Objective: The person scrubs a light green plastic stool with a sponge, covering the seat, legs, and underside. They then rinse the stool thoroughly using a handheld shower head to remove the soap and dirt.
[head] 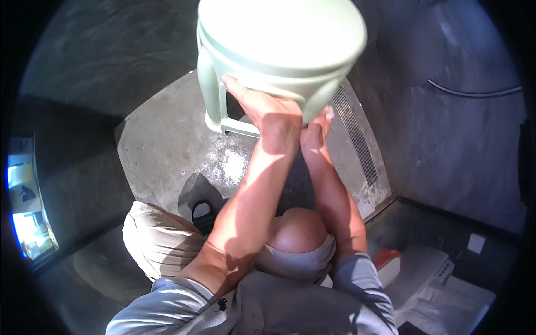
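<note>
A pale green plastic stool [280, 33] with a round, brightly lit seat fills the top middle of the view. Below the seat rim, my left hand [272, 104] is closed on its side frame, with the thumb spread along the upper edge of a side opening. My right hand [317, 125] grips the stool near a leg on the right, its fingers partly hidden behind the leg. Part of the lower frame is covered by my left hand and forearm. Whether the stool's feet touch the floor, I cannot tell.
Around my legs lies a grey concrete floor [167, 138] with a shiny patch. A slotted metal drain grate [356, 136] runs along its right side, and dark walls [452, 155] surround it. At the lower right are a red and white object [387, 266] and a pale box-like object [423, 272].
</note>
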A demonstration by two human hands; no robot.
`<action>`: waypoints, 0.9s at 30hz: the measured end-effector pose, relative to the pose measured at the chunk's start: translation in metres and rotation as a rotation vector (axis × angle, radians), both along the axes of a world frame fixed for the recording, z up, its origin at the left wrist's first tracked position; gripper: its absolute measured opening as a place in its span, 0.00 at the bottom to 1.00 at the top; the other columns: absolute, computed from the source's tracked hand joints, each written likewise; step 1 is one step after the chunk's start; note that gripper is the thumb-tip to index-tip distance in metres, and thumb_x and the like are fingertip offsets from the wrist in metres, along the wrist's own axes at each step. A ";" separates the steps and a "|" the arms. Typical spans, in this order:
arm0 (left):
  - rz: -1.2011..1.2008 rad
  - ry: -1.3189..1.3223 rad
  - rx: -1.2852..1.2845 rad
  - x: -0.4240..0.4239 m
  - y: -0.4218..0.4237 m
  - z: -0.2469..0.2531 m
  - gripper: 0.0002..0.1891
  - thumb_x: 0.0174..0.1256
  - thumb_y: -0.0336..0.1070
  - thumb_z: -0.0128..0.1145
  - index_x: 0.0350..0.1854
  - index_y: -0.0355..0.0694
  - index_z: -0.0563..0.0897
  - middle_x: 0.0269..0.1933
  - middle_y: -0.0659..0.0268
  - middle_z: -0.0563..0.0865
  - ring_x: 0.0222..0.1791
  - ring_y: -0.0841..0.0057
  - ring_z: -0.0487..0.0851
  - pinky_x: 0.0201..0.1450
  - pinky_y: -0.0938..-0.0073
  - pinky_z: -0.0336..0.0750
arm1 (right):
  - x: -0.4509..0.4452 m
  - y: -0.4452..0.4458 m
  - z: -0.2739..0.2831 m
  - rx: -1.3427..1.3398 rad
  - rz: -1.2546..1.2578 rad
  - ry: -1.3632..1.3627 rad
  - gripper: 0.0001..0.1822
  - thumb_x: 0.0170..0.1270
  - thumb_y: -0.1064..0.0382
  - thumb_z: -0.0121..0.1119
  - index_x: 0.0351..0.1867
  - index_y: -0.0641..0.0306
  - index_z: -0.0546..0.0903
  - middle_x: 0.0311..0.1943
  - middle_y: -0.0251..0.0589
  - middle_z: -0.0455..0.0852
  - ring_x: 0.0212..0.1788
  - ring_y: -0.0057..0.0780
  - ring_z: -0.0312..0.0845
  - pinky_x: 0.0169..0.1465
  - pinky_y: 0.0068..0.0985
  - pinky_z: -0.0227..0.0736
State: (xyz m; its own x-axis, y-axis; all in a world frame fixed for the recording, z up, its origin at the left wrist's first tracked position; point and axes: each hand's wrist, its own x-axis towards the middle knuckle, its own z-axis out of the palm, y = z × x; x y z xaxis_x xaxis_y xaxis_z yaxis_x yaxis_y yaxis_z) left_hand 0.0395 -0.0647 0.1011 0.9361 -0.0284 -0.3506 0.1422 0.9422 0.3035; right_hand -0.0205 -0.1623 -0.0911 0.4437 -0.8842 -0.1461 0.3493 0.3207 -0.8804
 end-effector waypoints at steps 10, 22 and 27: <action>-0.654 -0.187 -0.113 -0.007 -0.010 -0.019 0.43 0.72 0.72 0.46 0.69 0.34 0.67 0.71 0.51 0.73 0.74 0.57 0.68 0.79 0.53 0.58 | -0.040 -0.022 0.043 -0.456 -0.253 0.152 0.19 0.81 0.58 0.49 0.64 0.70 0.68 0.56 0.46 0.80 0.55 0.29 0.78 0.59 0.28 0.73; -0.617 -0.234 -0.002 -0.024 -0.022 -0.021 0.45 0.72 0.73 0.41 0.76 0.36 0.59 0.77 0.47 0.63 0.79 0.52 0.59 0.81 0.50 0.53 | -0.035 -0.012 0.055 -0.943 -0.261 0.371 0.15 0.60 0.69 0.72 0.44 0.65 0.77 0.45 0.53 0.86 0.49 0.48 0.84 0.54 0.39 0.78; -0.588 -0.226 0.037 -0.028 -0.023 -0.012 0.45 0.73 0.73 0.38 0.76 0.35 0.59 0.76 0.47 0.65 0.78 0.54 0.61 0.81 0.51 0.56 | -0.013 -0.010 0.139 -0.918 -0.233 0.125 0.20 0.60 0.67 0.75 0.49 0.65 0.75 0.44 0.54 0.87 0.46 0.49 0.86 0.49 0.38 0.81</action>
State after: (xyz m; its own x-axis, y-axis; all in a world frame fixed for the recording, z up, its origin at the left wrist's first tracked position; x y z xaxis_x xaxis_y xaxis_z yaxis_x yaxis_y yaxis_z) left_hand 0.0110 -0.0875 0.0896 0.8189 -0.5522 -0.1565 0.5616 0.7146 0.4171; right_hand -0.0330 -0.1719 0.0478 0.2700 -0.7415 0.6142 0.2035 -0.5796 -0.7891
